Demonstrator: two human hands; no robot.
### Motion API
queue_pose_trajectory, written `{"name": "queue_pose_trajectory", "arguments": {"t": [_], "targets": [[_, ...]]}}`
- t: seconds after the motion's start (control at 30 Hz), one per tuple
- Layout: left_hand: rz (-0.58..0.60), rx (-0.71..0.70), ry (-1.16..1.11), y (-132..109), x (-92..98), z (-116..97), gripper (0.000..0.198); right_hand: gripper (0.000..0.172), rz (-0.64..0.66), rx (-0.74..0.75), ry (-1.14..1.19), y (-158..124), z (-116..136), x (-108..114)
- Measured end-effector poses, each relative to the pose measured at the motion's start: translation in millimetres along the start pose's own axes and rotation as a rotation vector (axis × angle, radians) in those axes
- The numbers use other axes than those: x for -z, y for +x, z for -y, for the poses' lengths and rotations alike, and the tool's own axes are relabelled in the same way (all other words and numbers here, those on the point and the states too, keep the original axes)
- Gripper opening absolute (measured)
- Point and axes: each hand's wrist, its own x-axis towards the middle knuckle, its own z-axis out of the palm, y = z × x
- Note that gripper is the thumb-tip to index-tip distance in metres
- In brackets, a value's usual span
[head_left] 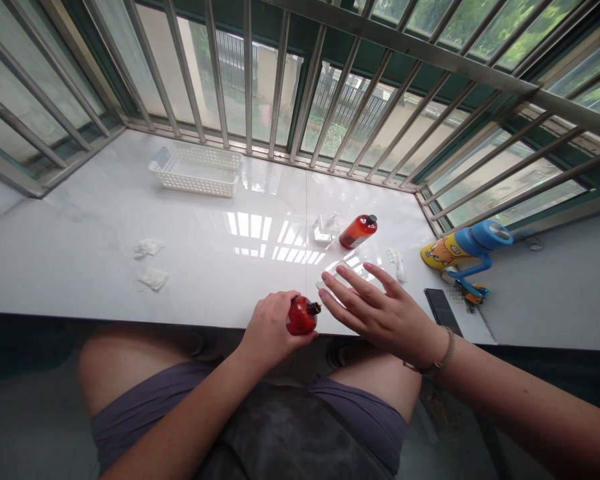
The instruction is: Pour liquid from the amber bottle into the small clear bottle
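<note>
**Red bottle (303, 315) gripped in left hand (273, 333) at front edge of white counter (80, 260)**

Left-hand fingers wrapped firmly around the bottle's body, black cap pointing right. Contact between bottle and counter impossible to tell. Right hand (380, 317) open and palm down just right of the bottle, fingers spread, nothing grasped, with a thin beaded bracelet (443, 353) on the wrist. Fingertips right by a small clear object (337, 273), too washed out by glare to name; touching or not, unclear.

Toward the back right corner, a second red bottle (358, 231) on its side, black cap outward, just beside a clear pump bottle (327, 228). Along the back edge, a white plastic basket (195, 172). Left of center, two crumpled tissues (147, 248). Near the right end, a further tissue (397, 265), a black phone (443, 311) at the front edge, and a blue-and-yellow cartoon water bottle (460, 247) on its side.
</note>
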Motion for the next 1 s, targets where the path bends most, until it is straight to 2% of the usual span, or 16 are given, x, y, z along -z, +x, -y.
{"name": "queue_pose_trajectory", "arguments": {"t": [0.27, 0.77, 1.0], "targets": [[-0.002, 0.002, -0.007, -0.3, 0.0, -0.7, 0.073, 0.05, 0.012, -0.015, 0.089, 0.6, -0.4, 0.4], [-0.007, 0.002, -0.004, -0.1, -1.1, 0.2, 0.074, 0.041, 0.028, 0.073, -0.094, 2.9, -3.2, 2.4], [-0.003, 0.005, -0.005, 0.4, -1.3, -0.6, 0.074, 0.049, 0.049, 0.026, 0.028, 2.9, -2.6, 2.7]]}}
